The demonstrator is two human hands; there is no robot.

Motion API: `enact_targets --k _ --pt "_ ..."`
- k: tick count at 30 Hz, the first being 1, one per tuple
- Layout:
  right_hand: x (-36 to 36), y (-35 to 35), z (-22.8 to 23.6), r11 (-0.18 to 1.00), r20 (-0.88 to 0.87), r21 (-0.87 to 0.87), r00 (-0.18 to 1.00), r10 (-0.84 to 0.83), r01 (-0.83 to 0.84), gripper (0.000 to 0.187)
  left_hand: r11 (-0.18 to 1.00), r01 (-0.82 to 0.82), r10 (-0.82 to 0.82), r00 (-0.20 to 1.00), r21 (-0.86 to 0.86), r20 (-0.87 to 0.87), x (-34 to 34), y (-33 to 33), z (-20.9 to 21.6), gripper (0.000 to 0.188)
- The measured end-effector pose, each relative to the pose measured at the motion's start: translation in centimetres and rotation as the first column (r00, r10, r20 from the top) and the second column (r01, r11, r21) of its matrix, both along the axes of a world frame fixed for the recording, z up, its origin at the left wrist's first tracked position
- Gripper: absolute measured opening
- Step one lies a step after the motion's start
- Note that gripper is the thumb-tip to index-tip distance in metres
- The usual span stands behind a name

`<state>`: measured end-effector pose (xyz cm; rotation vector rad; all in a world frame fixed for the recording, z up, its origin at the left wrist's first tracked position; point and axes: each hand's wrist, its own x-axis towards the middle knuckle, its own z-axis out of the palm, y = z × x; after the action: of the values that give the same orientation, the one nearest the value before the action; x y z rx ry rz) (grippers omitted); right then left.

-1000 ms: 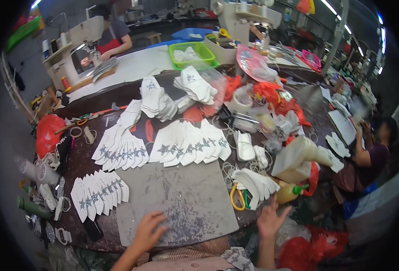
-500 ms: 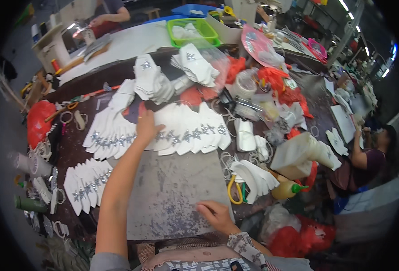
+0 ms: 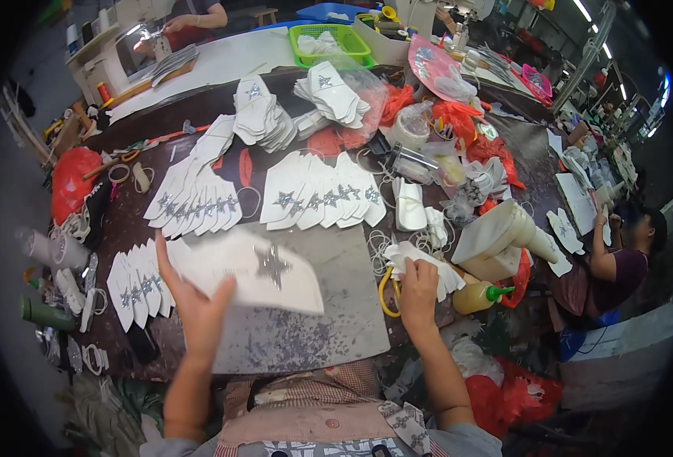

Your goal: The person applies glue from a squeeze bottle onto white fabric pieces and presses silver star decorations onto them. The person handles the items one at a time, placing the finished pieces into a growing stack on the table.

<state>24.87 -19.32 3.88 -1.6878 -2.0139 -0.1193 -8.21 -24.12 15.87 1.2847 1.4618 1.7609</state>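
Note:
My left hand [image 3: 193,301] grips a white shoe-upper piece with a glittery silver star [image 3: 264,278] by its left end, above the grey board [image 3: 306,327]; motion blurs it slightly. On the right, my right hand [image 3: 419,283] has its fingers pinched together at a small pile of curved white pieces [image 3: 441,276]. Whether one is between the fingertips I cannot make out. Behind the board lie two overlapping rows of star pieces, a left row [image 3: 199,194] and a right row [image 3: 325,190]. Another fanned row [image 3: 132,286] lies to the left, partly behind my left hand.
Stacks of white pieces [image 3: 264,122] stand farther back, before a green basket [image 3: 329,44]. At right are a plastic jug [image 3: 489,244], a yellow bottle with green nozzle [image 3: 473,298] and yellow-handled scissors [image 3: 386,293]. A red bag [image 3: 74,183] sits left. Co-workers sit beyond and right.
My left hand has come back from the far rows toward me, now with a star piece in it. My right hand has moved forward and right from the board's near edge to the curved pieces.

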Motion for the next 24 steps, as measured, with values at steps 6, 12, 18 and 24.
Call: enact_targets --k 6,12,18,24 --pt "-0.6 0.5 -0.9 0.998 -0.079 0.043 0.995 0.053 -0.049 0.026 0.883 -0.134 0.028 0.971 -0.449 -0.236 -0.9 -15.3 -9.8 0.114" --pt "-4.6 -4.8 7.2 0.998 -0.610 -0.009 0.791 0.046 -0.065 0.016 0.947 0.158 -0.319 0.409 -0.278 -0.855 -4.6 -14.2 -6.5 0.085" --pt "-13.2 -6.0 8.2 0.659 -0.792 -0.488 0.608 -0.059 -0.572 0.016 0.922 0.314 -0.346 0.397 -0.229 -0.850 -5.2 -14.8 -11.0 0.063" --pt "-22.2 -4.0 4.5 0.349 -0.696 -0.627 0.702 0.151 -0.697 0.019 0.952 0.179 -0.306 0.500 -0.249 -0.810 -4.5 -15.8 -11.3 0.062"
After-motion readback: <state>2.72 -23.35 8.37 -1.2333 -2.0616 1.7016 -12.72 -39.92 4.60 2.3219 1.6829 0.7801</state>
